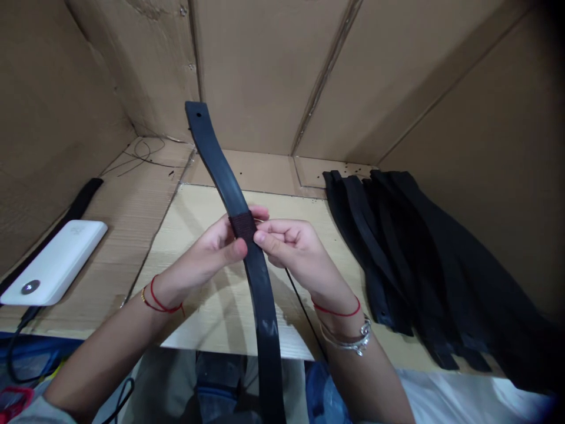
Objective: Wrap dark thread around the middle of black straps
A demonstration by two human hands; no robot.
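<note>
From the head cam, the left hand (200, 250) and right hand (293, 244) are close together, both pinching a dark woven band (242, 227) wrapped around a long black rubber strap (260, 288), held up at a slight tilt. A pile of black straps (419, 253) lies right on the cardboard (176, 247), with a white power bank (50, 262) off left.

walls: brown cardboard panels (269, 70) beyond the grip (244, 228) | bench: cardboard sheeting (141, 194) below it | light: even, dim
</note>
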